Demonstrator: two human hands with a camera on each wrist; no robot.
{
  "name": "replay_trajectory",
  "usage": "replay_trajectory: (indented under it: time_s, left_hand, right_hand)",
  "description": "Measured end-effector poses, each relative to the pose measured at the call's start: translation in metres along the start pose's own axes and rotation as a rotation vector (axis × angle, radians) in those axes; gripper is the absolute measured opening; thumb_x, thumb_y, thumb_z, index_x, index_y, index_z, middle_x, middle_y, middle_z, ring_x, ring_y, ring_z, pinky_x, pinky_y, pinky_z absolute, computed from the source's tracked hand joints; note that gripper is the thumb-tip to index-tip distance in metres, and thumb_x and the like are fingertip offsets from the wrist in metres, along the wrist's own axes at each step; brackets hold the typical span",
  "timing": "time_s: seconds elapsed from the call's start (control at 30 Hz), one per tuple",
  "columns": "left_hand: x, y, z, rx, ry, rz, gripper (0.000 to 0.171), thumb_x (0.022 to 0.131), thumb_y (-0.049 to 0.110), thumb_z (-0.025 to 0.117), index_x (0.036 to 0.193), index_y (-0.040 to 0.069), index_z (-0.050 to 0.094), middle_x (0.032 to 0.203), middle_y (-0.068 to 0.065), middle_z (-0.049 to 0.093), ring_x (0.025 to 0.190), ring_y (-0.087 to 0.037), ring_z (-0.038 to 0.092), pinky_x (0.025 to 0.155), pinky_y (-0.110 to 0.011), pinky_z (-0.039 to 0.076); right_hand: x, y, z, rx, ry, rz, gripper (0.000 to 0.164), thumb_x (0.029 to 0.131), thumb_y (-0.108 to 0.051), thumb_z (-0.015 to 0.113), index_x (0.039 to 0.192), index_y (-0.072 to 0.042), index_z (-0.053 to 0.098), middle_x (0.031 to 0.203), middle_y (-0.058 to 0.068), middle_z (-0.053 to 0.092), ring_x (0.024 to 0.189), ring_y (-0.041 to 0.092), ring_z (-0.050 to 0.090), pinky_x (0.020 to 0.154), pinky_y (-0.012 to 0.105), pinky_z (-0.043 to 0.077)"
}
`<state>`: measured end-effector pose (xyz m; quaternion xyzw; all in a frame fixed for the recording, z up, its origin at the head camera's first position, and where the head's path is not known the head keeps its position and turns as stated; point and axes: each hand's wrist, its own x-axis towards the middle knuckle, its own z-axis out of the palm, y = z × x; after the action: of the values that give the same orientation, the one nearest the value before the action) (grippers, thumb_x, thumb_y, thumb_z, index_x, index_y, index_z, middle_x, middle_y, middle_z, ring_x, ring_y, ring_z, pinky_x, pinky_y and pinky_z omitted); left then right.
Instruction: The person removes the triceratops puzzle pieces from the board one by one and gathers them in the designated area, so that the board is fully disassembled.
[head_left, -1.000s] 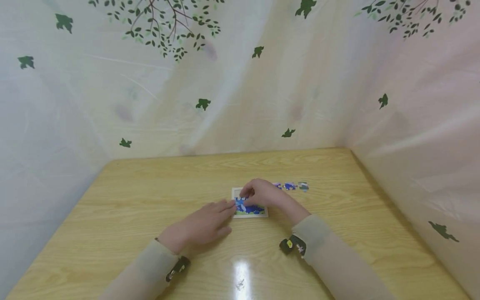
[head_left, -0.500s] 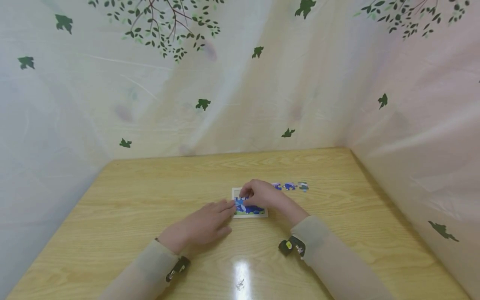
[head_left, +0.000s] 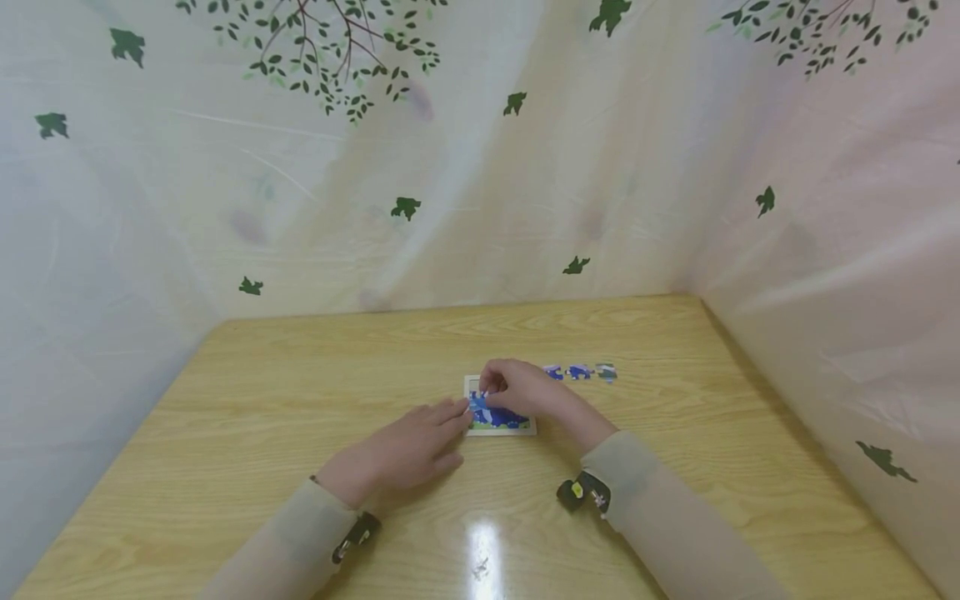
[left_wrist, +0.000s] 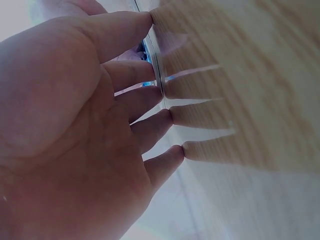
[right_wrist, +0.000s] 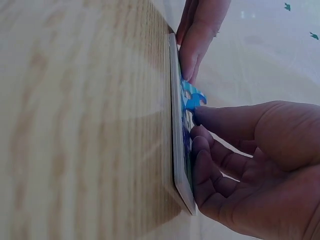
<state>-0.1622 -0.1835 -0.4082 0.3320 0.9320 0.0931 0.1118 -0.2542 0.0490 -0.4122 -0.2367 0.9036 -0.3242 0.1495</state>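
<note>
A small puzzle board (head_left: 502,432) with a pale frame lies flat on the table, its picture blue with green at the bottom. My right hand (head_left: 528,387) reaches over it, fingers curled. In the right wrist view, the thumb and fingers of the right hand (right_wrist: 240,155) pinch a light blue puzzle piece (right_wrist: 194,99), which stands tilted up from the board. My left hand (head_left: 405,446) lies to the left with fingers extended, their tips at the frame's left edge. The left wrist view shows the left hand's fingertips (left_wrist: 165,117) touching down by the board and table.
Several loose puzzle pieces (head_left: 579,372) lie in a row on the table behind my right wrist, partly hidden by it. The wooden table (head_left: 337,358) ends at a hanging curtain (head_left: 465,167) with leaf prints, at the back and both sides.
The light blue piece has tipped up slightly from the board under the right hand's fingers. Both hands otherwise stay almost where they were.
</note>
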Motion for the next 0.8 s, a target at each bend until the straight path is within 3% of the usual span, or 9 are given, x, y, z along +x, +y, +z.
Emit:
replay_trajectory:
  time_s: [0.43, 0.8]
  left_hand:
    - [0.001, -0.001, 0.001, 0.0, 0.009, 0.007, 0.065, 0.115, 0.032, 0.059, 0.169, 0.002, 0.04, 0.178, -0.017, 0.031, 0.164, -0.041, 0.029, 0.134, -0.061, 0.025]
    - [0.001, 0.0, 0.001, -0.013, 0.009, -0.002, 0.066, 0.115, 0.033, 0.059, 0.17, 0.002, 0.039, 0.179, -0.016, 0.03, 0.165, -0.041, 0.028, 0.134, -0.06, 0.023]
  right_hand:
    - [0.002, 0.006, -0.003, 0.079, 0.003, -0.027, 0.007, 0.104, -0.007, 0.075, 0.106, -0.013, 0.071, 0.1, 0.0, 0.07, 0.094, 0.017, 0.065, 0.089, 0.037, 0.059]
    - [0.0, 0.006, -0.012, 0.143, 0.079, 0.012, 0.004, 0.107, -0.013, 0.074, 0.11, -0.014, 0.07, 0.107, 0.002, 0.07, 0.099, 0.02, 0.065, 0.089, 0.037, 0.059]
